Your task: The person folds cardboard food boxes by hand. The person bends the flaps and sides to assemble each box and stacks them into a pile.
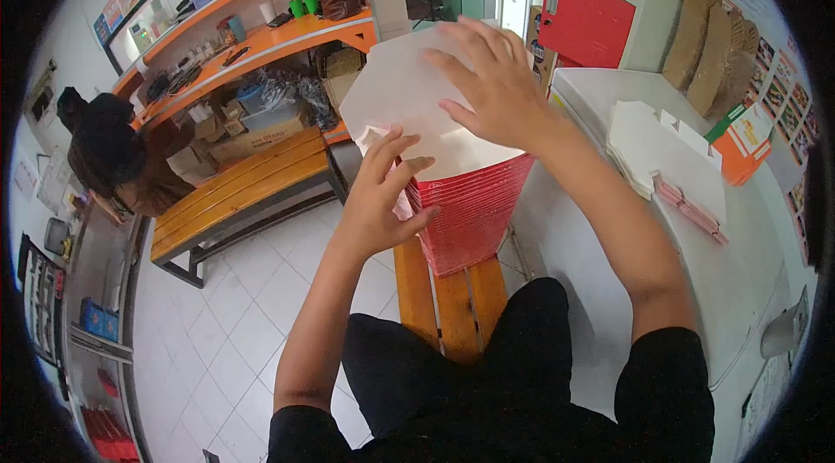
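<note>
In front of me a tall stack of nested red cardboard food boxes stands on a wooden slatted bench between my knees. The topmost box shows its white inside, and its white lid flap stands raised at the back. My left hand is at the near left corner of the top box, fingers spread, the fingertips at its rim. Over the flap's right side reaches my right hand, its fingers apart and bent. Whether its fingertips touch the flap I cannot tell. Neither hand grips anything.
Flat white box blanks lie on the white counter at my right, beside an orange and green packet and brown cardboard pieces. Another wooden bench stands left, below an orange shelf. A person in dark clothes is at far left.
</note>
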### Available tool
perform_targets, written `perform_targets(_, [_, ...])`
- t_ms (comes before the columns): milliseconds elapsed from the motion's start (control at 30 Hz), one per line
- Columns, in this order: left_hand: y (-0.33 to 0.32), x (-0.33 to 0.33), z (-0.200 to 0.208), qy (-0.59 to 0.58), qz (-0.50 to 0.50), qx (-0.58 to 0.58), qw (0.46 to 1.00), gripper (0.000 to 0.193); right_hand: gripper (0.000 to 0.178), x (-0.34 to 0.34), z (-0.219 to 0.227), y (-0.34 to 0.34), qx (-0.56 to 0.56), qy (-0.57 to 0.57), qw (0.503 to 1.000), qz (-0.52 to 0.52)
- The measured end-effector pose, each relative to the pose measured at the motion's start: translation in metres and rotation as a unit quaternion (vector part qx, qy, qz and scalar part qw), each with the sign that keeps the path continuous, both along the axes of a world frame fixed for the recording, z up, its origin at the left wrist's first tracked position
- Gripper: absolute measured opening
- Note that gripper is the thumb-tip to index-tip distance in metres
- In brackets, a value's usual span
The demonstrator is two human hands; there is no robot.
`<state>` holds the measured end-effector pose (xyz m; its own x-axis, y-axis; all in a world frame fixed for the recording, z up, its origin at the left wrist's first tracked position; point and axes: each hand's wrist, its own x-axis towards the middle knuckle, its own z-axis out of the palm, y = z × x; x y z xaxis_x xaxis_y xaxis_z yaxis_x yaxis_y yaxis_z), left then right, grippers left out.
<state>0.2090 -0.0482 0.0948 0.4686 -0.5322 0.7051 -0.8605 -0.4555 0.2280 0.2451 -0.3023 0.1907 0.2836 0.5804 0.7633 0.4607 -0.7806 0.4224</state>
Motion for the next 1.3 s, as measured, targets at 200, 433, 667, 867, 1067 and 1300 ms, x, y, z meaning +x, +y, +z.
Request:
perform_targets(200, [-0.004, -0.005, 0.005, 0.001, 0.015, 0.015, 1.0, 0.064, 0.066, 0.067, -0.036, -0.011, -0.046, 0.392, 0.919, -0.018])
perform_targets(433, [0.001, 0.004, 0.006, 0.005, 0.019, 0.022, 1.0, 0.066, 0.065, 0.076, -0.005, 0.003, -0.134, 0.573, 0.806, -0.067])
perform_targets(667, [0.006, 0.003, -0.003, -0.028, 0.028, 0.016, 0.999, 0.069, 0.061, 0.014, 0.022, -0.083, 0.05, 0.297, 0.953, 0.001])
perform_targets(867, [-0.007, -0.013, 0.002, -0.045, 0.04, -0.019, 0.998, 0.065, 0.079, -0.134, 0.074, -0.263, 0.062, 0.611, 0.705, -0.355])
perform_targets(1067, [0.029, -0.084, 0.035, 0.311, -0.395, 0.041, 0.863, 0.041, 0.08, -0.219, 0.019, -0.361, 0.103, 0.628, 0.663, -0.394])
perform_targets(1300, [0.073, -0.193, 0.132, 0.262, -0.658, 0.244, 0.662, 0.029, 0.043, -0.214, -0.001, -0.423, 0.235, 0.628, 0.694, -0.262])
